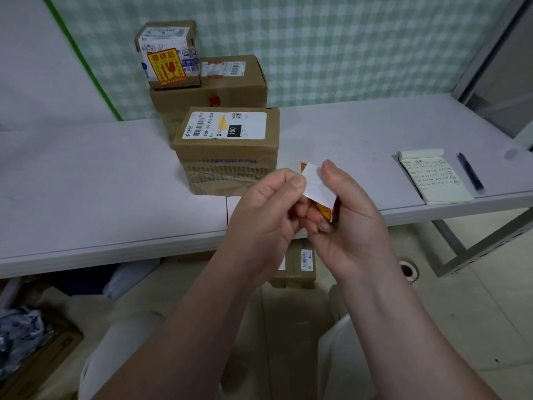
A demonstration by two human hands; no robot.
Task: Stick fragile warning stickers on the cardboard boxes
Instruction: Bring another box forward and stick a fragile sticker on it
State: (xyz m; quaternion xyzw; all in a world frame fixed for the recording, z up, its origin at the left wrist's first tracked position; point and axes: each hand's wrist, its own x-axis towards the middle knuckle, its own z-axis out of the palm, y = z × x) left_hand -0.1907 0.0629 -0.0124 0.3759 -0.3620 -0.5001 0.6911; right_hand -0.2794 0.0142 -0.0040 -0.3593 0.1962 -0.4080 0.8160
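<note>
Both hands hold a fragile sticker (317,186) above the table's front edge, its white backing turned towards me and red-yellow print showing at its corners. My left hand (268,209) pinches its left edge between thumb and fingers. My right hand (346,215) holds its right side, thumb up beside it. Just behind stands a brown cardboard box (230,151) with a white shipping label on top. Further back, a small box (170,53) with an orange fragile sticker on its front sits on a larger cardboard box (225,88).
A yellow notepad (432,177) and a black pen (471,174) lie at the right on the white table (86,180). Under the table are another cardboard box (297,267), a tape roll (408,269) and a box of crumpled plastic (23,336).
</note>
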